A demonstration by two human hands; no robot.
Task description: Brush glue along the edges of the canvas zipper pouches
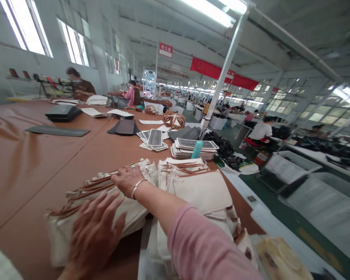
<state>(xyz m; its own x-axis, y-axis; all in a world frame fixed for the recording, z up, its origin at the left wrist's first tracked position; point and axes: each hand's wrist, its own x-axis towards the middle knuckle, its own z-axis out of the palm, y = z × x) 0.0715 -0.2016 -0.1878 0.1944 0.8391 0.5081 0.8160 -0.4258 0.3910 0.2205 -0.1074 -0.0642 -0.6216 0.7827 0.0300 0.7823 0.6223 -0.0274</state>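
Observation:
A row of overlapping cream fabric pieces (134, 214) with brown trim lies on the brown table, fanned out toward the left. My right hand (130, 181), with a bracelet at the wrist, rests on the upper edges of these pieces, its fingers stretched over the fabric. Nearer to me, my left hand (96, 229) is over the front of the same row, fingers extended and somewhat blurred; its contact with the fabric is unclear. Beside them on the right is a thicker stack of cream fabric pieces (201, 190), also brown-edged, partly covered by my right forearm.
Behind the stacks are pale panels with grey faces (195, 144), a turquoise bottle (196, 149) and a bundle of brown-and-white strips (174, 119). Dark sheets (62, 112) lie far left on the brown table (32, 167). A metal post (221, 85) and grey bins (291, 165) stand right.

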